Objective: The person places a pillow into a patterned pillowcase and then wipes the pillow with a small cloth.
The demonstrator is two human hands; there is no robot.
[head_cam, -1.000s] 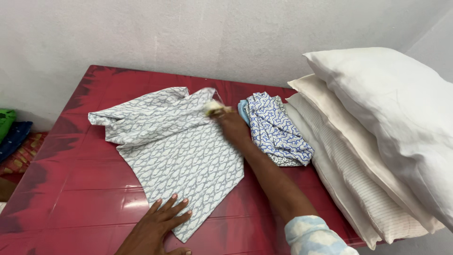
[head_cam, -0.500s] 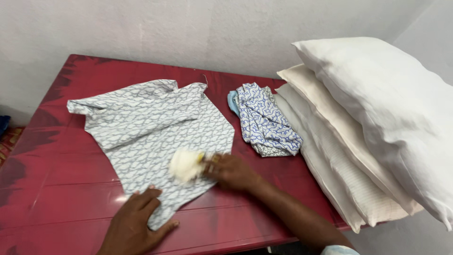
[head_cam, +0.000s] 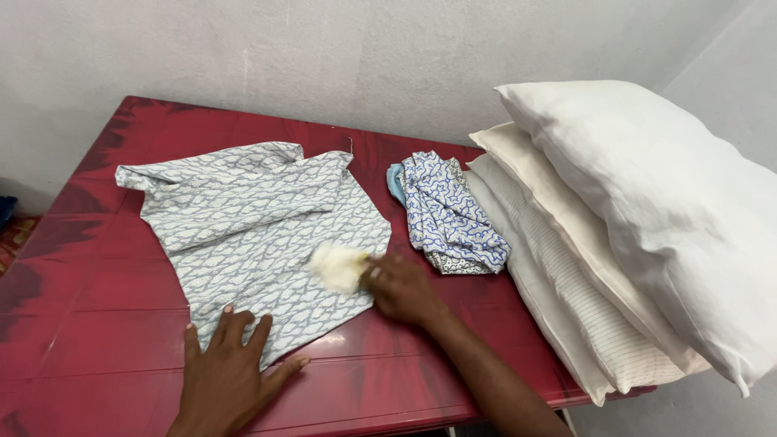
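A pale fluffy wad is pinched in the narrow grip of the right hand and pressed onto the patterned garment. The garment's near edge is pinned by the left hand, spread flat and holding nothing. The garment is spread on a red table, beside a folded blue-print cloth and stacked white pillows, against a grey wall.

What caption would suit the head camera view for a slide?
Left hand flat on patterned cloth on red table; right hand holds pale fluffy wad on it, beside stacked pillows.
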